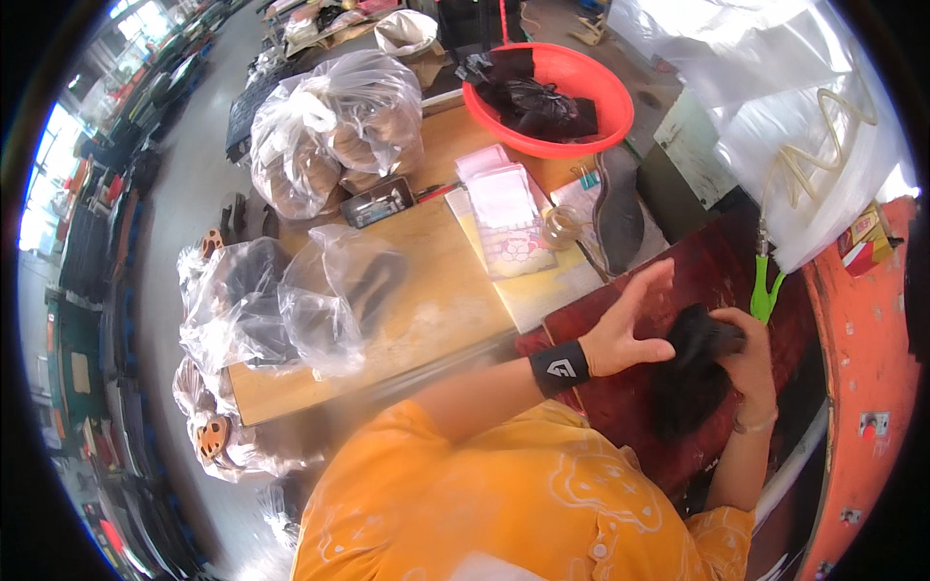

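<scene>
My right hand [750,356] is closed around the upper end of a dark, blurred black bundle [690,387]; its kind cannot be made out. Beneath it lies a dark red work surface [608,412]. My left hand [625,327], with a black wristband [559,369], is beside the bundle, fingers stretched out and thumb apart, holding nothing. The thumb points toward the bundle, and whether it touches cannot be told. Just beyond my right hand hangs a bright green air blow gun [765,289] on a coiled hose [817,155].
A wooden table [446,320] to the left carries clear plastic bags [339,126], a phone [379,202], pink papers [500,194], a tape roll [561,228] and a dark sole-shaped piece [618,211]. Behind stands a red basin [557,145] with black material. An orange machine panel [867,358] borders the right.
</scene>
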A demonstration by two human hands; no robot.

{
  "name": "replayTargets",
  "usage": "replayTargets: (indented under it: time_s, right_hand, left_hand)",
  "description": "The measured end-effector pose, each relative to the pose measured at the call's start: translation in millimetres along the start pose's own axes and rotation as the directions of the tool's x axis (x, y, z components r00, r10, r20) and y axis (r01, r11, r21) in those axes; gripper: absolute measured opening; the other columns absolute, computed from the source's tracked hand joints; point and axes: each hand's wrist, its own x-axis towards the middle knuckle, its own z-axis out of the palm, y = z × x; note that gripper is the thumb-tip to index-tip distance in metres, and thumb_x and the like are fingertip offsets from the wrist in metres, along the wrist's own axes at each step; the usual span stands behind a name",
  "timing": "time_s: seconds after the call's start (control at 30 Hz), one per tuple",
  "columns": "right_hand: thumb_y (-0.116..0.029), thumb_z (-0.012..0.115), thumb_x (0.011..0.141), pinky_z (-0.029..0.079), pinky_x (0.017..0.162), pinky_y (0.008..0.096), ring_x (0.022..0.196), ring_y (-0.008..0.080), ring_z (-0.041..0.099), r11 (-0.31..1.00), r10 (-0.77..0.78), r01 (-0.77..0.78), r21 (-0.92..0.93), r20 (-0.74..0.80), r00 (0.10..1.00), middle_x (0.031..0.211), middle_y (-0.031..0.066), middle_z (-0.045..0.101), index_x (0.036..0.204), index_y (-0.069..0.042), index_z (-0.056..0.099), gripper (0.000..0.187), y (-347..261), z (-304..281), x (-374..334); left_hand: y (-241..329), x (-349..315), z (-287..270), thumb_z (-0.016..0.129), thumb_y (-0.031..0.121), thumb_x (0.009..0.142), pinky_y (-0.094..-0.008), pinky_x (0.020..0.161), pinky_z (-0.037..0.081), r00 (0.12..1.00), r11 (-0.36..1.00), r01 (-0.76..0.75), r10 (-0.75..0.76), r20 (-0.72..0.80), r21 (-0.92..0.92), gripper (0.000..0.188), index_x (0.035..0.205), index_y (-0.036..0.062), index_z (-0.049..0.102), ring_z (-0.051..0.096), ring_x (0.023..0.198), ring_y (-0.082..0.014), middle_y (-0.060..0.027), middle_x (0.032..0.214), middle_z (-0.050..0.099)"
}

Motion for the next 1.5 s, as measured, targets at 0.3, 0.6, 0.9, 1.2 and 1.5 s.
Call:
replayTargets:
  time_s: [0.3,0.6,0.9,1.2,1.5]
  right_hand:
    - [-0.015,0.065,0.078,0.044,0.066,0.0211,0.074,0.0097,0.056,0.818,0.128,-0.027,0.575,-0.136,0.982,0.085,0.0051,0.060,0.094,0.000,0.058,0.023,-38.9,1.5,-17.0]
    - [-0.006,0.069,0.068,0.043,0.081,0.0222,0.090,0.0117,0.055,0.920,0.001,-0.047,0.388,0.118,0.993,0.099,0.0067,0.058,0.104,-0.001,0.056,0.039,-94.6,17.4,-14.8]
    - [-0.040,0.078,0.061,0.035,0.097,0.0338,0.117,0.0245,0.047,0.882,-0.164,0.188,0.433,-0.093,0.982,0.126,0.0151,0.049,0.127,0.000,0.044,0.084,-86.2,-4.6,-16.8]
    - [-0.019,0.064,0.084,0.040,0.097,0.0383,0.114,0.0258,0.052,0.922,-0.112,0.374,0.103,-0.853,0.510,0.121,0.0166,0.054,0.126,0.003,0.046,0.051,0.8,-57.8,-41.8]
    - [-0.021,0.070,0.070,0.036,0.097,0.0464,0.120,0.0389,0.039,0.974,-0.044,-0.130,-0.184,-0.720,0.692,0.131,0.0218,0.038,0.124,-0.012,0.051,0.058,140.2,-44.8,5.0]
  left_hand:
    - [59.4,14.9,30.6,0.085,0.026,0.058,-0.0323,0.072,0.045,0.806,0.939,0.053,-0.241,0.541,0.341,0.050,0.090,-0.0022,0.058,0.056,0.084,-0.0214,-0.0126,0.089,0.059]
    - [86.9,18.7,47.5,0.083,0.027,0.064,-0.0278,0.090,0.041,0.478,0.973,0.224,-0.153,0.865,0.048,0.067,0.115,-0.0028,0.051,0.054,0.100,-0.0163,-0.0094,0.101,0.061]
    - [101.8,16.1,42.6,0.080,0.033,0.069,-0.0248,0.074,0.045,0.634,0.764,0.645,-0.550,0.545,0.021,0.065,0.117,-0.0005,0.051,0.056,0.087,-0.0136,-0.0056,0.095,0.059]
    - [86.0,68.7,60.4,0.073,0.031,0.076,-0.0315,0.081,0.042,0.760,0.881,-0.163,-0.175,0.626,0.444,0.048,0.108,0.0013,0.054,0.052,0.092,-0.0177,-0.0080,0.108,0.052]
    - [26.7,98.4,127.8,0.070,0.020,0.074,-0.0344,0.099,0.037,0.834,0.912,0.320,-0.142,0.534,-0.258,0.064,0.126,-0.0046,0.042,0.049,0.115,-0.0230,-0.0134,0.123,0.052]
